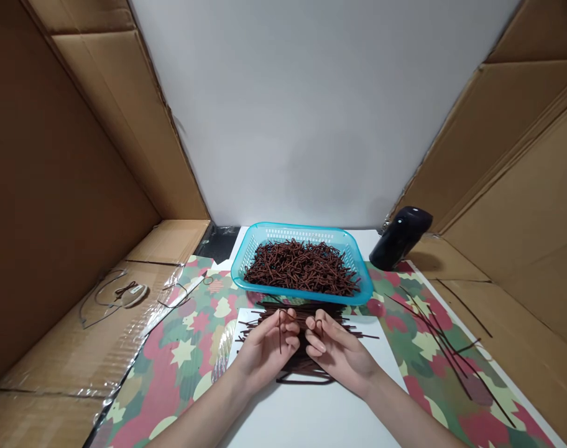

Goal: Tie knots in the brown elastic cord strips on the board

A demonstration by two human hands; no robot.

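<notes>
My left hand [265, 345] is pinched around a thin brown cord [280, 341], whose end hangs down below the fingertips. Close beside it, my right hand [342, 354] has its thumb and fingers closed on a bit of similar brown cord [320, 323]. Whether both hands grip one piece cannot be made out. Beneath the hands, a stack of long brown cords [306, 366] lies crosswise on a white board [306, 417], partly hidden by my fingers. Just behind stands a blue plastic basket [302, 292] holding a heap of short brown cord pieces [302, 267].
Loose brown cords [444, 339] lie on the patterned table cover [190, 348] at the right. A black object [400, 239] stands at the back right. On the left are a white oval item with wire [137, 295] and a pale strip [174, 305]. Cardboard walls [521, 180] flank both sides.
</notes>
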